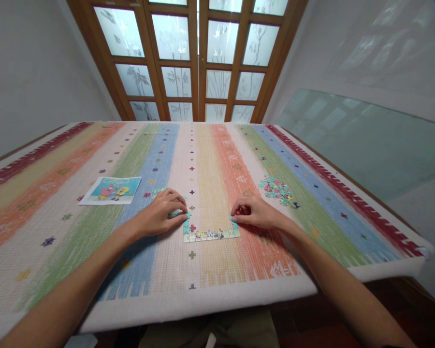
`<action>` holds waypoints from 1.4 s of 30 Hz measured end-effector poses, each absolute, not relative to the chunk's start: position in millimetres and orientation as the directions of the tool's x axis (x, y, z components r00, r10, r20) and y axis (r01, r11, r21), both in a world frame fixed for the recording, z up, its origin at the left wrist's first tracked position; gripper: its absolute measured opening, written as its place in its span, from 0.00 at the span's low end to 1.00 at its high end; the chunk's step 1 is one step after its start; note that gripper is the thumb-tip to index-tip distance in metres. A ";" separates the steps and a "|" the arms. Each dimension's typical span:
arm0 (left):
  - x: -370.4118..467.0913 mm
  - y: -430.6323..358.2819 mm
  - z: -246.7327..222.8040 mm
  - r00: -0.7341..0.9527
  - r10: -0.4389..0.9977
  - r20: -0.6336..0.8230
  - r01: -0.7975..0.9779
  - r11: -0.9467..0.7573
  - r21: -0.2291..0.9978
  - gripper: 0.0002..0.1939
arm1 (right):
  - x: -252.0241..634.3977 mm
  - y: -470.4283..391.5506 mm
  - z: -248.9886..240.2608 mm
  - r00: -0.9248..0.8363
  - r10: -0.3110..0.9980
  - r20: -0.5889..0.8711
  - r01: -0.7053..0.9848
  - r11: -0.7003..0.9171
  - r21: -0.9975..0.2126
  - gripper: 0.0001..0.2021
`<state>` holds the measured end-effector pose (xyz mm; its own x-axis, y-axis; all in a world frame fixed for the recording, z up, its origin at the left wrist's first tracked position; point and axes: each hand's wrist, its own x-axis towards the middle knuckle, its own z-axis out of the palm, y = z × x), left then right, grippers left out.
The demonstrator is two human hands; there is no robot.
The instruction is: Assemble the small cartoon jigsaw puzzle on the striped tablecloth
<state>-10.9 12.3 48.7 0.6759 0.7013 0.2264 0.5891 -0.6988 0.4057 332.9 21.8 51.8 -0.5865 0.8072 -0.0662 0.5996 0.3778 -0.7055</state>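
A U-shaped run of joined jigsaw puzzle pieces (210, 235) lies flat on the striped cloth in front of me, with a bottom row and two short sides. My left hand (165, 212) is closed, thumb and index fingertip pinching a teal puzzle piece (187, 221) at the top of the left side. On the opposite side, my right hand (255, 211) pinches another teal puzzle piece (234, 223) at the top of the right side. Fingers partly cover both pieces. Some loose puzzle pieces (157, 192) show behind my left hand, partly hidden by it.
A heap of loose puzzle pieces (276, 190) lies beyond my right hand. To the left rests a printed cartoon picture (111, 190). The striped tablecloth (210, 270) covers the table, whose front edge is close to me. Wooden glass-paned doors (199, 63) stand behind.
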 end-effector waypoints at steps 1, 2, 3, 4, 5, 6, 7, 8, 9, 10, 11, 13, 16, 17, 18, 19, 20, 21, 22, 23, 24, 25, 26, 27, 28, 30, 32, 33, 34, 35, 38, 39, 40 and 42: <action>-10.5 12.1 48.6 0.673 0.704 0.225 0.594 -0.697 0.403 0.12 | 333.0 21.7 51.9 -0.587 0.807 -0.067 0.600 0.378 -0.705 0.02; -10.2 12.0 48.5 0.671 0.707 0.224 0.598 -0.695 0.399 0.12 | 333.0 21.6 52.0 -0.589 0.806 -0.068 0.600 0.379 -0.704 0.02; -10.0 11.9 48.5 0.670 0.708 0.221 0.602 -0.694 0.395 0.13 | 333.1 21.6 52.2 -0.591 0.804 -0.067 0.599 0.381 -0.704 0.02; -9.9 11.9 48.7 0.669 0.710 0.219 0.605 -0.692 0.393 0.13 | 333.2 21.5 52.4 -0.592 0.803 -0.067 0.598 0.382 -0.705 0.02; -9.9 11.9 49.0 0.670 0.710 0.216 0.607 -0.692 0.391 0.13 | 333.2 21.4 52.6 -0.592 0.803 -0.067 0.597 0.382 -0.705 0.02; -9.9 11.9 49.3 0.670 0.711 0.213 0.609 -0.691 0.389 0.13 | 333.3 21.2 52.9 -0.592 0.803 -0.067 0.597 0.381 -0.706 0.02; -10.0 12.0 49.7 0.670 0.712 0.211 0.611 -0.690 0.389 0.12 | 333.3 21.1 53.2 -0.590 0.804 -0.069 0.599 0.379 -0.706 0.02; -10.1 12.0 50.1 0.671 0.712 0.207 0.612 -0.689 0.388 0.12 | 333.4 21.1 53.5 -0.589 0.805 -0.070 0.601 0.378 -0.704 0.02; -10.1 12.1 50.5 0.671 0.713 0.205 0.613 -0.689 0.388 0.12 | 333.5 21.1 53.8 -0.589 0.805 -0.072 0.603 0.378 -0.702 0.02; -10.1 12.2 50.6 0.671 0.713 0.204 0.614 -0.688 0.387 0.12 | 333.5 21.1 53.9 -0.589 0.805 -0.073 0.605 0.380 -0.700 0.02; -10.2 12.3 50.6 0.669 0.714 0.205 0.615 -0.687 0.386 0.12 | 333.6 21.3 54.0 -0.590 0.804 -0.074 0.606 0.381 -0.698 0.02; -10.1 12.6 49.9 0.664 0.718 0.208 0.620 -0.684 0.385 0.12 | 333.7 21.7 53.8 -0.594 0.801 -0.076 0.605 0.383 -0.698 0.02; -10.0 13.1 47.6 0.657 0.725 0.207 0.626 -0.677 0.386 0.11 | 333.7 22.1 53.1 -0.596 0.799 -0.075 0.602 0.384 -0.700 0.02; -9.9 13.1 46.9 0.655 0.727 0.205 0.629 -0.675 0.386 0.11 | 333.6 22.1 53.0 -0.597 0.799 -0.074 0.602 0.385 -0.700 0.02; -9.7 13.1 46.3 0.653 0.730 0.202 0.631 -0.672 0.386 0.10 | 333.6 22.0 52.9 -0.596 0.800 -0.073 0.602 0.385 -0.700 0.02; -9.6 13.0 46.0 0.651 0.732 0.201 0.634 -0.670 0.386 0.10 | 333.5 21.8 52.9 -0.596 0.800 -0.072 0.602 0.385 -0.700 0.02; -9.4 12.8 45.8 0.650 0.733 0.200 0.635 -0.669 0.387 0.10 | 333.4 21.7 53.0 -0.595 0.800 -0.072 0.602 0.385 -0.700 0.02; -9.3 12.6 45.9 0.651 0.732 0.199 0.633 -0.669 0.389 0.10 | 333.3 21.5 53.2 -0.595 0.801 -0.070 0.603 0.386 -0.699 0.02; -9.2 12.4 46.0 0.653 0.731 0.199 0.630 -0.670 0.393 0.09 | 333.3 21.4 53.4 -0.593 0.802 -0.068 0.603 0.387 -0.697 0.02; -9.2 12.2 46.2 0.656 0.729 0.198 0.626 -0.671 0.397 0.09 | 333.4 21.4 53.6 -0.594 0.802 -0.068 0.604 0.388 -0.696 0.02; -9.2 12.1 46.3 0.658 0.727 0.196 0.622 -0.672 0.402 0.09 | 333.4 21.4 53.9 -0.594 0.802 -0.067 0.605 0.389 -0.695 0.02; -9.3 12.2 46.3 0.660 0.726 0.195 0.619 -0.672 0.407 0.09 | 333.5 21.5 54.0 -0.594 0.802 -0.068 0.606 0.390 -0.694 0.02; -9.4 12.3 46.1 0.660 0.726 0.194 0.618 -0.671 0.410 0.09 | 333.7 21.7 54.1 -0.594 0.801 -0.069 0.607 0.390 -0.693 0.02; -9.4 12.5 45.9 0.658 0.727 0.195 0.618 -0.669 0.413 0.09 | 333.9 21.9 54.1 -0.596 0.800 -0.071 0.607 0.391 -0.692 0.02; -9.3 12.7 45.5 0.656 0.728 0.197 0.617 -0.668 0.415 0.09 | 334.0 22.1 54.0 -0.596 0.800 -0.071 0.607 0.391 -0.691 0.02; -8.9 13.1 44.9 0.654 0.728 0.205 0.616 -0.670 0.415 0.09 | 334.3 22.6 53.4 -0.596 0.800 -0.070 0.607 0.392 -0.691 0.01; -8.7 13.3 45.4 0.657 0.724 0.210 0.610 -0.675 0.416 0.09 | 334.6 22.7 53.0 -0.596 0.800 -0.070 0.608 0.392 -0.690 0.01; -9.1 13.4 46.2 0.660 0.721 0.213 0.605 -0.677 0.419 0.10 | 334.6 22.7 53.0 -0.596 0.799 -0.071 0.608 0.392 -0.690 0.01; -10.0 13.6 47.4 0.659 0.720 0.217 0.601 -0.678 0.424 0.11 | 334.7 22.6 53.2 -0.598 0.798 -0.073 0.609 0.393 -0.689 0.01; -11.5 14.0 49.0 0.655 0.722 0.222 0.600 -0.676 0.429 0.11 | 334.7 22.4 53.6 -0.600 0.796 -0.075 0.608 0.394 -0.689 0.02; -19.4 16.4 53.8 0.624 0.737 0.259 0.611 -0.667 0.426 0.11 | 334.8 21.8 55.4 -0.605 0.792 -0.076 0.607 0.398 -0.688 0.03; -22.7 17.5 55.1 0.612 0.742 0.274 0.619 -0.665 0.417 0.10 | 334.9 21.7 55.8 -0.606 0.792 -0.077 0.608 0.399 -0.687 0.03; -25.8 18.6 56.1 0.603 0.745 0.288 0.629 -0.665 0.404 0.10 | 335.1 21.6 56.1 -0.606 0.791 -0.077 0.608 0.399 -0.686 0.03; -31.0 20.5 57.2 0.592 0.744 0.311 0.645 -0.668 0.371 0.09 | 335.4 21.6 56.1 -0.607 0.791 -0.077 0.607 0.399 -0.687 0.02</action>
<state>-31.0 20.5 57.2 0.5917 0.7436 0.3113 0.6445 -0.6683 0.3714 335.4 21.6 56.1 -0.6074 0.7907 -0.0773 0.6072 0.3992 -0.6870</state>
